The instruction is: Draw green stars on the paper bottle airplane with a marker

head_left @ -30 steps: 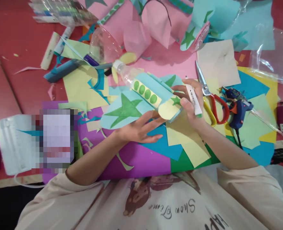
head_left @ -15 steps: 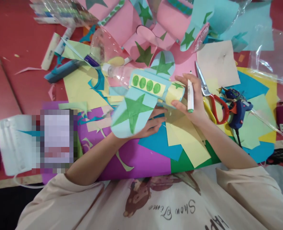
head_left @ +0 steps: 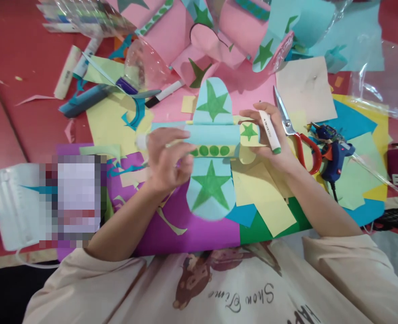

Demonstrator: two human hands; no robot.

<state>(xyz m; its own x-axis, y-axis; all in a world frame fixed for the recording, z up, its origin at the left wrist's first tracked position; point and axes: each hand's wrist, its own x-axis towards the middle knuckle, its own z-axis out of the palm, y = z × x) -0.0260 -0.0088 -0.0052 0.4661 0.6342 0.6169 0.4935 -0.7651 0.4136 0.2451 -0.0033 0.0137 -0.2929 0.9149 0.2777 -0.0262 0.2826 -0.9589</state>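
I hold a paper-covered plastic bottle made up as an aeroplane [head_left: 212, 135], with light blue wings bearing green stars and a yellow strip of green dots. My left hand [head_left: 167, 157] is closed round the bottle's neck end, near its white cap. My right hand [head_left: 269, 139] steadies the tail end with its fingertips while gripping a white marker with a green tip [head_left: 270, 132]. The plane lies level above the scattered coloured paper.
Red-handled scissors [head_left: 301, 146] and a blue glue gun [head_left: 335, 155] lie right of my right hand. Coloured sheets, pink cut-outs with green stars [head_left: 199, 49], a clear bottle half [head_left: 145, 63], markers [head_left: 163, 93] and glue sticks [head_left: 65, 72] litter the red table. A white mask [head_left: 15, 204] lies at left.
My left hand moved from under the wing to grip the bottle's neck. The plane turned so both wings now show flat, one far, one near. My right hand kept the marker.
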